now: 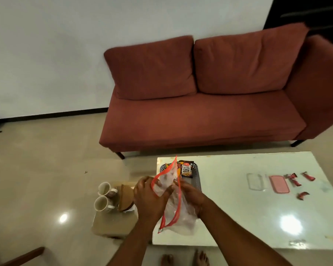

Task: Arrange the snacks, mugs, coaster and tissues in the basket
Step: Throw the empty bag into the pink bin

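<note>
My left hand [148,196] and my right hand [188,194] both grip a clear plastic zip bag with a red-orange seal [173,208], held over the left end of the white table. Behind it sits a dark perforated basket [196,179] holding a black salted peanuts packet [186,169] and other snack packets partly hidden by the bag. Two beige mugs [103,196] lie on their sides on a low stool at the left, next to a brown wooden coaster [125,196]. What the bag holds is unclear.
The white glossy table [258,217] carries a clear lid [256,181], a pink box [279,184] and several small red wrapped snacks [296,181]. A red sofa [200,112] stands behind. The beige stool [113,221] is left of the table. Bare feet [185,259] show below.
</note>
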